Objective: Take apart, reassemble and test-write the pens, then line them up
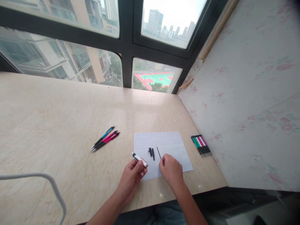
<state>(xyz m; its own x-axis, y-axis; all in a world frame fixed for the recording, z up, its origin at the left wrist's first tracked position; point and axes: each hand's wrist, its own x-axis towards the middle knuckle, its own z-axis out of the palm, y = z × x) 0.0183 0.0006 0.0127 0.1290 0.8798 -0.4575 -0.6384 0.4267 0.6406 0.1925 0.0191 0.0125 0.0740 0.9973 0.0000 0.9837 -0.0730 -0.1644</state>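
Observation:
My left hand is closed around a white pen barrel with a dark tip, held just over the left edge of a sheet of paper. My right hand rests on the paper with its fingers pinched at the near end of a thin black refill. Two small black pen parts lie on the paper between the hands.
Three pens, blue and pink, lie on the beige desk to the left. Several pens lie bundled at the right by the floral wall. Windows run along the back. A grey curved bar sits at the lower left.

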